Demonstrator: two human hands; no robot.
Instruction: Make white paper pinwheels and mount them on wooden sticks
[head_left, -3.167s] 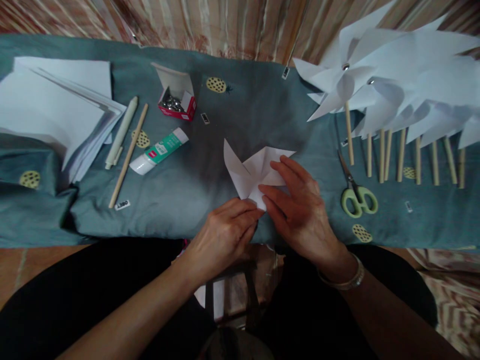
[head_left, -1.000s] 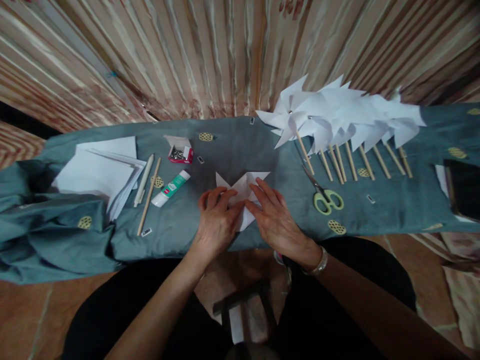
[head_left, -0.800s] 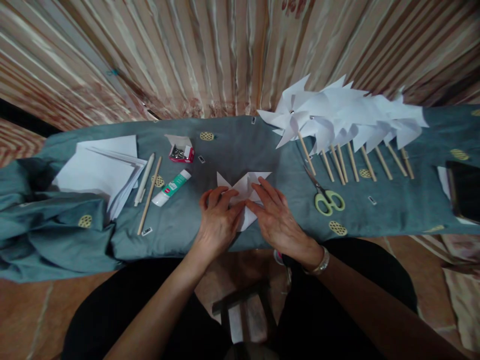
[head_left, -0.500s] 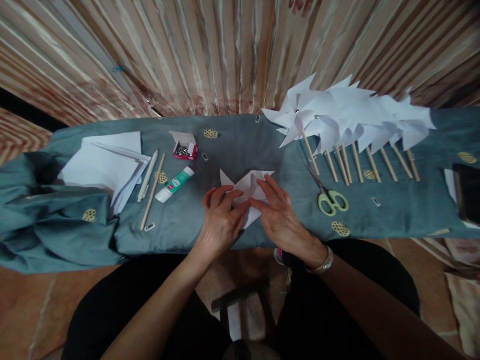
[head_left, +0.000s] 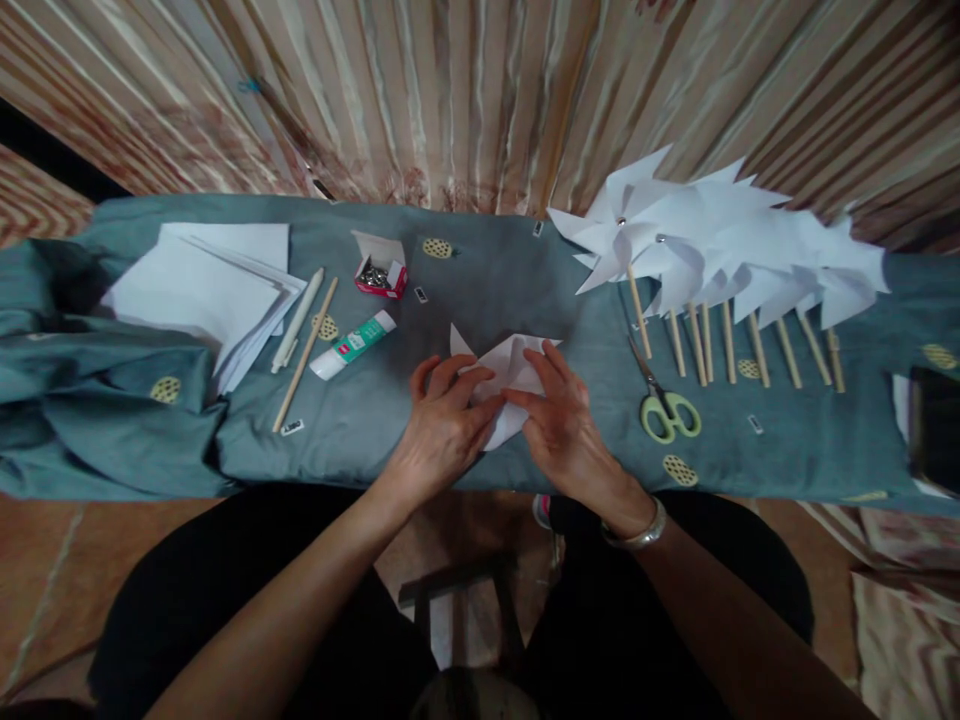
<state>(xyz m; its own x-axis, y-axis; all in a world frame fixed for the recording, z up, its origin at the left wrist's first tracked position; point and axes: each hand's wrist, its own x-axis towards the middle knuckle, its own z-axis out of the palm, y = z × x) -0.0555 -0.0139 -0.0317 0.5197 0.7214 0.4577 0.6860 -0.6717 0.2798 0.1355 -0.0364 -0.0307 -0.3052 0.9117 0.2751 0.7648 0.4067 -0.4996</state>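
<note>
A white paper pinwheel with folded blades lies near the table's front edge, under both hands. My left hand is closed on its left side, fingers curled over the paper. From the right, my right hand presses the folded paper, its thumb and index fingertip meeting the left thumb near the centre. Palms and fingers cover part of the pinwheel. To the left lie a glue stick, a wooden stick and a white pen. Green-handled scissors lie right of my right hand.
Finished pinwheels on wooden sticks overlap at the back right. An open small box of metal pins stands behind the glue stick. White paper sheets are stacked at left; a dark phone-like object sits at the right edge.
The camera view has tilted and shifted slightly. Both hands stay on the pinwheel, with only small finger movements; the other things lie as before.
</note>
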